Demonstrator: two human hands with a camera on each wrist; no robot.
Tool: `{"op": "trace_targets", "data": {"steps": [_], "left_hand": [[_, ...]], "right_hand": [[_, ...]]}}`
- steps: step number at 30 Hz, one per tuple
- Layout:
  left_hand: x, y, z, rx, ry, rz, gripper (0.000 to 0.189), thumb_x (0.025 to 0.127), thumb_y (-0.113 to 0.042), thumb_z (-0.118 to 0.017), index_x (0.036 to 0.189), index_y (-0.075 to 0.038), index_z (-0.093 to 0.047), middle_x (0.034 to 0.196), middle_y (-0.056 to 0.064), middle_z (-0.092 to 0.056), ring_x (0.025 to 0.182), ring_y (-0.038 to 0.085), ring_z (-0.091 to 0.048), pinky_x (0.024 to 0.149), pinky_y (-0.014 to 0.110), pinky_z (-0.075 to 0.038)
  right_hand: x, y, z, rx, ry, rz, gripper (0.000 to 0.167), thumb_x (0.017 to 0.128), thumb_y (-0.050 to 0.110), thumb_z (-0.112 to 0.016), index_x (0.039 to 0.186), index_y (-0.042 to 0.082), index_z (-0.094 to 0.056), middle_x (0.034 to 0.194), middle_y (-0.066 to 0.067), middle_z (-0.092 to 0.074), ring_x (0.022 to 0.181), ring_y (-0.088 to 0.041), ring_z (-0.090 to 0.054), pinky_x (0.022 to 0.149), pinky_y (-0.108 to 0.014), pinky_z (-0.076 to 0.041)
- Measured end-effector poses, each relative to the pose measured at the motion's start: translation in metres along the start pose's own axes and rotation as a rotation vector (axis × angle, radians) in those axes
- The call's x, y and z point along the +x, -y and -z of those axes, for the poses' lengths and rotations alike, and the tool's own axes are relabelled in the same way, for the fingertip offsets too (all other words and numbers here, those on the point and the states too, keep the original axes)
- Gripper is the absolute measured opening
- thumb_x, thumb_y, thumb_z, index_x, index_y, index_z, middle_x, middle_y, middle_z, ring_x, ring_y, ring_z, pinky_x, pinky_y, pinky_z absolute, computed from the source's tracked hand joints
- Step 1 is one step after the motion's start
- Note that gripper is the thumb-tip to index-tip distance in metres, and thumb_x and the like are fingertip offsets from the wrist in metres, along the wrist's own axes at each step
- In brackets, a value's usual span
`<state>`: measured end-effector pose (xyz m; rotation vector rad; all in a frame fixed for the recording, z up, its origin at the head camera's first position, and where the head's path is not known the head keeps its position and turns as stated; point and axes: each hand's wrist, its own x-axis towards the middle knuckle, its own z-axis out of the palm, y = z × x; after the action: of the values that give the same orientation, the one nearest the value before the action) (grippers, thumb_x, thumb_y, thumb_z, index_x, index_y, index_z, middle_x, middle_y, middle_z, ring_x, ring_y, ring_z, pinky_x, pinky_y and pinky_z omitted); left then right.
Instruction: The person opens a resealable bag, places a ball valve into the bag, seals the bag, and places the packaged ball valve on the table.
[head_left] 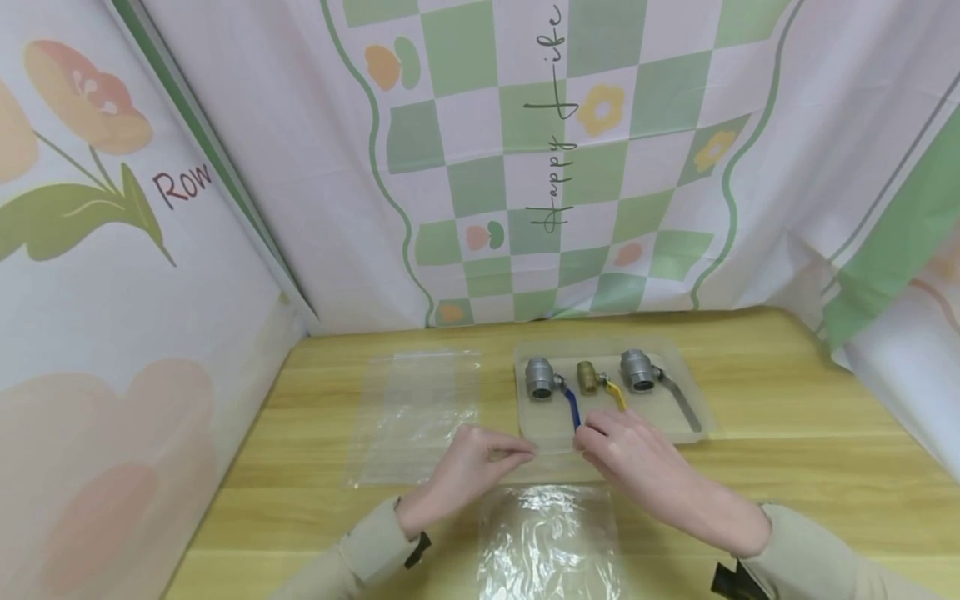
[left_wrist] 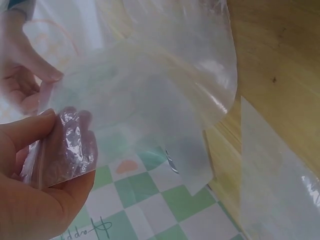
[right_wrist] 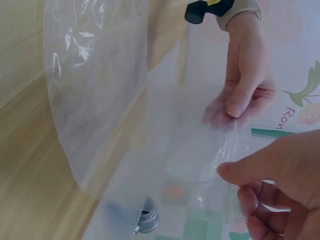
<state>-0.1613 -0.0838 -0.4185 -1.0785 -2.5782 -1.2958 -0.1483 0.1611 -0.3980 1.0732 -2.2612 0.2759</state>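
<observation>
A clear zip bag [head_left: 551, 542] is held by its top edge between both hands, its glossy lower part toward the front of the table. My left hand [head_left: 468, 467] pinches the left end of that edge, thumb on one face and fingers seen through the film [left_wrist: 75, 140] behind it. At the other end, my right hand [head_left: 637, 458] pinches the edge between thumb and fingers; the right wrist view shows this hand [right_wrist: 285, 185] close up. The bag's mouth looks flat, and whether its two layers are apart I cannot tell.
Just beyond the hands, a translucent tray [head_left: 615, 421] holds a blue-handled ball valve [head_left: 540, 379], a small brass valve [head_left: 588, 377] with a yellow handle and a grey-handled valve [head_left: 637, 371]. Another clear bag [head_left: 416, 408] lies flat at left. A printed curtain [head_left: 472, 183] hangs behind.
</observation>
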Motion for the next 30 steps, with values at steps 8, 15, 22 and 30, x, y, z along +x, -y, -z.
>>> {"op": "trace_targets", "data": {"steps": [8, 15, 22, 30], "left_hand": [[0.0, -0.002, 0.001, -0.016, -0.004, 0.032, 0.014, 0.089, -0.007, -0.071, 0.102, -0.003, -0.076, 0.103, 0.012, -0.077, 0.092, 0.02, -0.076, 0.081, 0.007, -0.055], [-0.001, -0.001, 0.0, -0.006, -0.008, 0.0, 0.014, 0.089, -0.006, -0.071, 0.101, 0.0, -0.075, 0.101, 0.014, -0.077, 0.088, 0.021, -0.077, 0.076, 0.006, -0.056], [-0.003, -0.001, -0.002, -0.025, 0.004, -0.013, 0.014, 0.089, -0.006, -0.07, 0.101, -0.003, -0.076, 0.1, 0.013, -0.077, 0.082, 0.019, -0.077, 0.067, 0.006, -0.056], [-0.004, -0.004, -0.002, -0.021, 0.04, 0.031, 0.015, 0.091, -0.007, -0.068, 0.103, -0.002, -0.075, 0.105, 0.012, -0.076, 0.088, 0.017, -0.077, 0.066, 0.006, -0.056]], "right_hand": [[-0.001, -0.001, 0.003, 0.026, 0.022, -0.027, 0.019, 0.07, 0.01, -0.082, 0.079, 0.018, -0.067, 0.076, 0.01, -0.062, 0.071, -0.005, -0.052, 0.06, -0.018, -0.042], [0.001, -0.002, 0.009, 0.036, 0.044, -0.052, 0.006, 0.075, 0.023, -0.079, 0.076, 0.019, -0.074, 0.077, 0.009, -0.066, 0.078, -0.007, -0.047, 0.067, -0.025, -0.043], [0.005, -0.003, 0.014, 0.104, 0.151, -0.133, 0.008, 0.076, 0.017, -0.081, 0.073, 0.017, -0.074, 0.085, 0.003, -0.069, 0.077, -0.012, -0.059, 0.068, -0.026, -0.053], [0.006, -0.009, 0.019, 0.346, 0.304, -0.18, 0.009, 0.077, 0.005, -0.079, 0.078, 0.014, -0.076, 0.074, 0.001, -0.074, 0.064, -0.003, -0.066, 0.057, -0.01, -0.055]]}}
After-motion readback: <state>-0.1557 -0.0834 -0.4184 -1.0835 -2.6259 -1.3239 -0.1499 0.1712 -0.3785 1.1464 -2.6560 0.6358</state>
